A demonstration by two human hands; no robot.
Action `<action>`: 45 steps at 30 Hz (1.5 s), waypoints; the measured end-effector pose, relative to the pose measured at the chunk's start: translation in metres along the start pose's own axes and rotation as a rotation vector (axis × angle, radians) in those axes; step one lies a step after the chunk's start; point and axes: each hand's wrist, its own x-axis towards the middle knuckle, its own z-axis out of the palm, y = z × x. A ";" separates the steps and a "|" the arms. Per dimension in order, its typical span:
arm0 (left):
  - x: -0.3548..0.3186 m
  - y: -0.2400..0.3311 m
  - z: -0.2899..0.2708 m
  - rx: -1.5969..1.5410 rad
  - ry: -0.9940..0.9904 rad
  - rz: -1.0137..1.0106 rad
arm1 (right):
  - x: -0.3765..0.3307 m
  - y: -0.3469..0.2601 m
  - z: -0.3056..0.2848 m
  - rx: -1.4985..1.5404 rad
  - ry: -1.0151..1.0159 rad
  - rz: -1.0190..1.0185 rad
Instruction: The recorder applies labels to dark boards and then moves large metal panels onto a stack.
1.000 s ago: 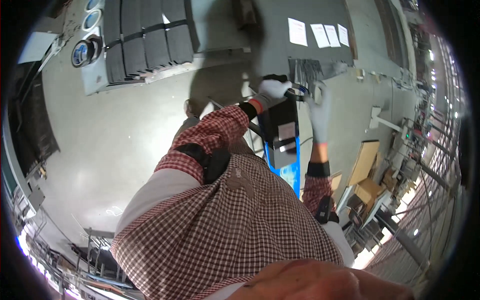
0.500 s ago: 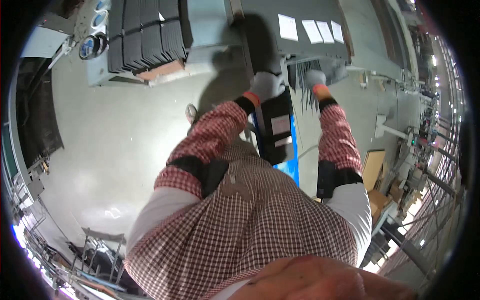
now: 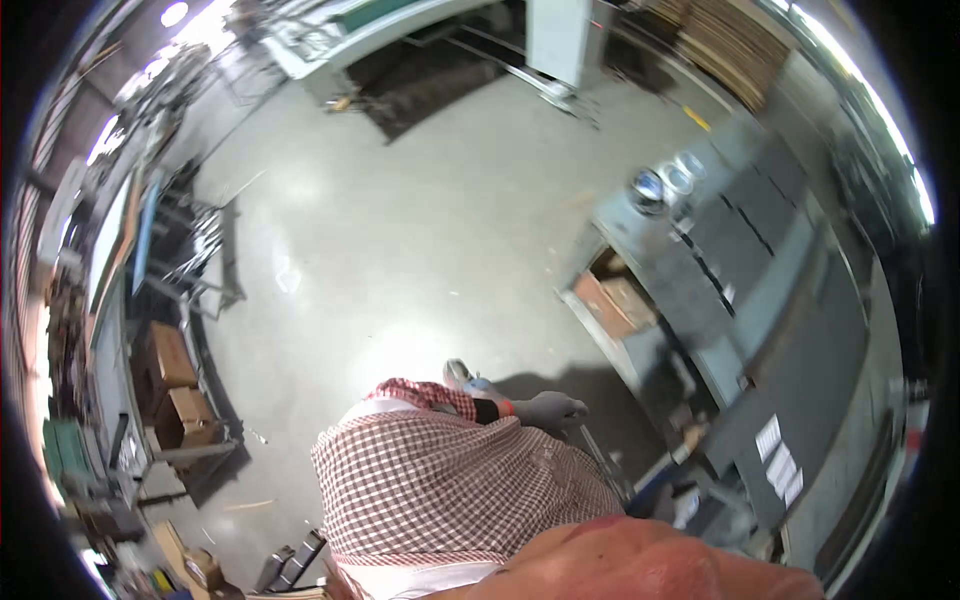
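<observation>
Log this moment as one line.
left hand: grey-gloved, beside checked apron | right hand: not clearly visible | rolls: on table, picture right | white papers: on dark grey surface

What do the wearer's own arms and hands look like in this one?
The left hand wears a grey glove with an orange-red cuff edge; a black band circles the wrist. Above it comes a red-checked sleeve, then white cloth. The right hand cannot be made out.

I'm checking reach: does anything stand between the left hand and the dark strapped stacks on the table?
Nothing visible blocks the way. Across the picture from the left hand to the dark strapped stacks come shadowed floor, then the near side of the table, with cardboard below its top.
</observation>
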 end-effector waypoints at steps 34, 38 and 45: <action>-0.659 -0.245 0.166 -0.779 2.688 -2.027 | -0.885 -1.185 0.417 -0.498 -0.719 -2.274; -0.703 -0.244 0.127 -0.695 1.488 -2.246 | -1.122 -1.136 0.403 -0.422 -1.357 -2.187; -1.058 -0.350 0.063 -0.265 1.670 -2.405 | -1.283 -1.107 0.463 -0.560 -1.789 -1.663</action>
